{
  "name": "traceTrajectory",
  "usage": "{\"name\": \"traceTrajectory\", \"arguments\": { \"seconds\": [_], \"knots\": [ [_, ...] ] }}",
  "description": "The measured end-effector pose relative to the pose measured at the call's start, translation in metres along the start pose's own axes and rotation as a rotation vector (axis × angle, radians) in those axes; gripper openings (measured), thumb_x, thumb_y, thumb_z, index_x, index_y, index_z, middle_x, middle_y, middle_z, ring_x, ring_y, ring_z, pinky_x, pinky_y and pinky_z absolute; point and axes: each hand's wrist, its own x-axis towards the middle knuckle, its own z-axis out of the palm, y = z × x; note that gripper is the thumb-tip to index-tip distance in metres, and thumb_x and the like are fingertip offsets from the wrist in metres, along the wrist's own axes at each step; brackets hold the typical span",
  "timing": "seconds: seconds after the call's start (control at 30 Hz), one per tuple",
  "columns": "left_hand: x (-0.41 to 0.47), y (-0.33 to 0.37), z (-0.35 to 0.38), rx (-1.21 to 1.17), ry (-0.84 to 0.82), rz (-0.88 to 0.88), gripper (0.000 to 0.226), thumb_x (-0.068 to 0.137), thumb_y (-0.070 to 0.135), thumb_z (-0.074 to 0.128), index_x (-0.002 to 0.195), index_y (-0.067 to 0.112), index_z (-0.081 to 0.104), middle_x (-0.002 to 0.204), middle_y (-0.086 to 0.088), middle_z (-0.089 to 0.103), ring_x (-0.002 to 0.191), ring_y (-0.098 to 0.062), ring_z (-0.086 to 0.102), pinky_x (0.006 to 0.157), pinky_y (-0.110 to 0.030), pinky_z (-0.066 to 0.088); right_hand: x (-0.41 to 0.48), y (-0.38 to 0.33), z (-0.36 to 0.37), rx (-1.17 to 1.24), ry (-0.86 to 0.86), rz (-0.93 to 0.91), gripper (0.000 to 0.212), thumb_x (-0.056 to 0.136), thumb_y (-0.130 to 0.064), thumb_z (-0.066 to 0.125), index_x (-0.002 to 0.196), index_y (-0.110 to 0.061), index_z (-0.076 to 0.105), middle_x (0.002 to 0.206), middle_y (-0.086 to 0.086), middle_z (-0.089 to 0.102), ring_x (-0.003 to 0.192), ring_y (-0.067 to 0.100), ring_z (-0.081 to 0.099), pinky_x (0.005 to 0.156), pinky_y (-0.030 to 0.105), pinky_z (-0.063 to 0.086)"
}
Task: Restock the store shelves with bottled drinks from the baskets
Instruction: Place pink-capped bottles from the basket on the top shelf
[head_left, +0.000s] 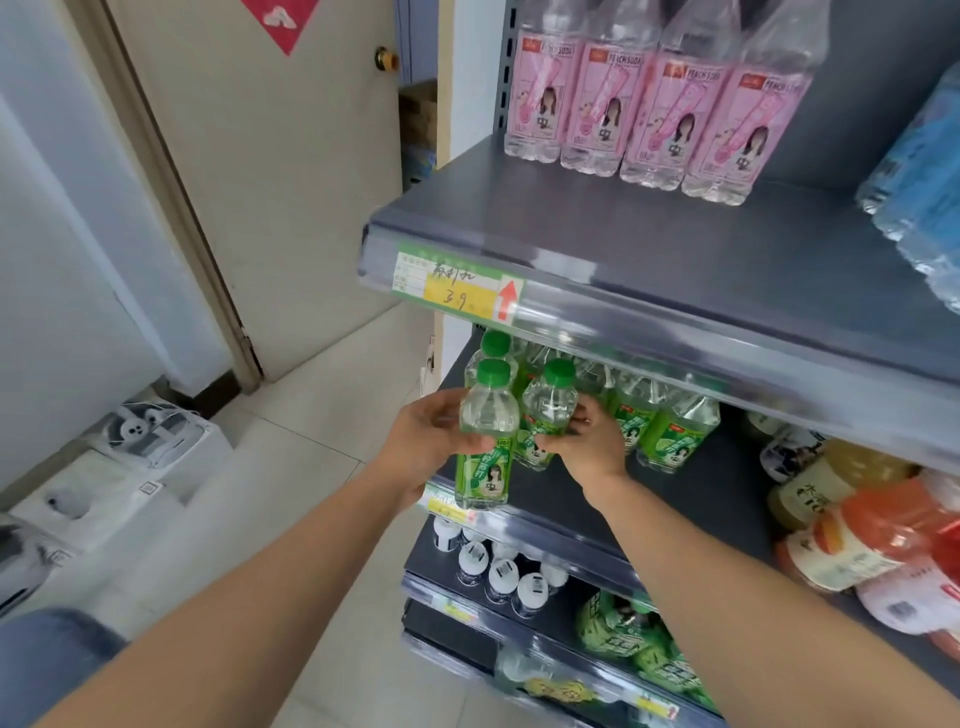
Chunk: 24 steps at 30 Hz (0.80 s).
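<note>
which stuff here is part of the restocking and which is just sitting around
In the job:
- left hand gripping a green-capped bottle
- right hand gripping a second green-capped bottle
- middle shelf with its row of green-label bottles

Just there:
- pink peach soda bottles
- blue bottles
- orange drink bottles
- white boxes on the floor

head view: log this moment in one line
step: shelving | left hand: holds front green bottle | right hand: holds rear green bottle | target: middle shelf, beside green bottle row
</note>
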Motion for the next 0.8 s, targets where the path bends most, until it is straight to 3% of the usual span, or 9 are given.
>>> {"name": "traceTrajectory", "arguments": {
  "seconds": [0.2, 0.37, 0.57, 0.63, 0.73, 0.8],
  "knots": [
    [0.006, -0.005, -0.005, 0.004, -0.016, -0.022, 0.063, 0.061, -0.012, 0.077, 0.12, 0.008, 0.062, 0.106, -0.011, 0.069, 0.099, -0.025, 0.064, 0.09, -0.038, 0.051, 0.005, -0.007, 0.008, -0.023, 0.007, -0.028, 0.082, 0.068, -0.002, 0.082, 0.14, -0.015, 0.045, 0.122, 0.003, 0.063, 0.106, 0.02, 0.063, 0.096, 0.034, 0.051],
    [0.005, -0.008, -0.003, -0.003, -0.038, -0.018, 0.067, 0.063, -0.016, 0.075, 0.125, 0.004, 0.059, 0.102, -0.008, 0.069, 0.09, -0.019, 0.066, 0.075, -0.028, 0.054, 0.005, -0.01, 0.007, -0.101, 0.033, -0.046, 0.057, 0.068, -0.008, 0.084, 0.115, -0.011, 0.052, 0.108, 0.001, 0.063, 0.095, 0.017, 0.062, 0.085, 0.026, 0.049],
    [0.005, -0.005, 0.014, -0.006, -0.048, -0.005, 0.066, 0.064, -0.017, 0.074, 0.124, 0.005, 0.059, 0.098, -0.005, 0.07, 0.086, -0.016, 0.066, 0.069, -0.022, 0.054, -0.014, -0.015, -0.008, -0.071, 0.052, -0.071, 0.035, 0.076, -0.009, 0.073, 0.102, -0.016, 0.052, 0.089, -0.003, 0.061, 0.085, 0.018, 0.061, 0.075, 0.03, 0.051],
    [0.006, -0.005, 0.022, -0.007, -0.042, 0.0, 0.065, 0.063, -0.016, 0.076, 0.123, 0.005, 0.06, 0.102, -0.008, 0.07, 0.09, -0.019, 0.066, 0.07, -0.023, 0.054, -0.026, -0.02, -0.02, -0.003, -0.081, -0.097, 0.034, 0.078, -0.002, 0.067, 0.105, -0.017, 0.054, 0.091, -0.002, 0.064, 0.086, 0.017, 0.063, 0.073, 0.029, 0.052],
    [0.01, -0.006, 0.034, -0.005, -0.016, 0.018, 0.068, 0.062, -0.014, 0.079, 0.124, 0.007, 0.06, 0.111, -0.014, 0.068, 0.103, -0.027, 0.064, 0.081, -0.032, 0.054, -0.043, -0.028, -0.037, 0.046, -0.363, -0.094, 0.053, 0.076, 0.005, 0.067, 0.121, -0.019, 0.051, 0.101, -0.004, 0.065, 0.089, 0.011, 0.064, 0.071, 0.018, 0.051],
    [0.01, -0.006, 0.044, -0.002, -0.013, 0.024, 0.071, 0.063, -0.014, 0.078, 0.127, 0.008, 0.058, 0.113, -0.013, 0.067, 0.103, -0.024, 0.063, 0.087, -0.034, 0.053, -0.049, -0.026, -0.042, 0.012, -0.402, -0.11, 0.06, 0.075, -0.003, 0.076, 0.124, -0.023, 0.049, 0.103, -0.01, 0.063, 0.088, 0.002, 0.062, 0.067, 0.012, 0.049]
  ]
}}
